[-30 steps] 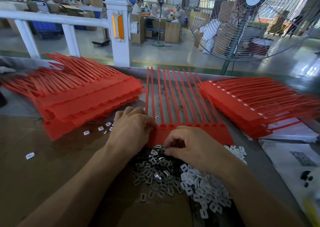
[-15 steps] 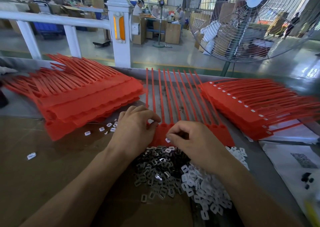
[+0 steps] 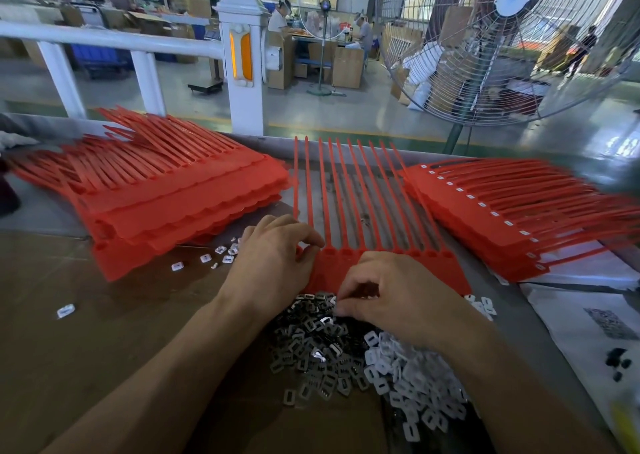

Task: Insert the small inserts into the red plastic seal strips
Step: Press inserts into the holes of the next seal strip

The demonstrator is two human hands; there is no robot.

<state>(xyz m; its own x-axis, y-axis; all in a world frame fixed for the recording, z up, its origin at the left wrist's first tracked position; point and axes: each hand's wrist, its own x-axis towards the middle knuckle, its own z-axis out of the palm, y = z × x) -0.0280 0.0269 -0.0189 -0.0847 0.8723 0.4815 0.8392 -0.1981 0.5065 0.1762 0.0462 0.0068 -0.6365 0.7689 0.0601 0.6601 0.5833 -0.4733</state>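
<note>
Bare forearms and hands (image 3: pixel 273 270), no sleeves, gloves

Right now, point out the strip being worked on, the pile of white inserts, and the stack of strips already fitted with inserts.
Red seal strip (image 3: pixel 388 270): head view, its flat base.
White insert pile (image 3: pixel 415 394): head view, pile's middle.
Finished stack (image 3: pixel 485 218): head view, top sheet's base.

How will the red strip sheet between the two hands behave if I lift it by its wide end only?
The strip sheet would probably droop: its long tails are thin and joined only at the wide band. It looks light, being thin plastic lying flat. The tails could snag on the stack beside it, since the left hand works close to that stack.
</note>
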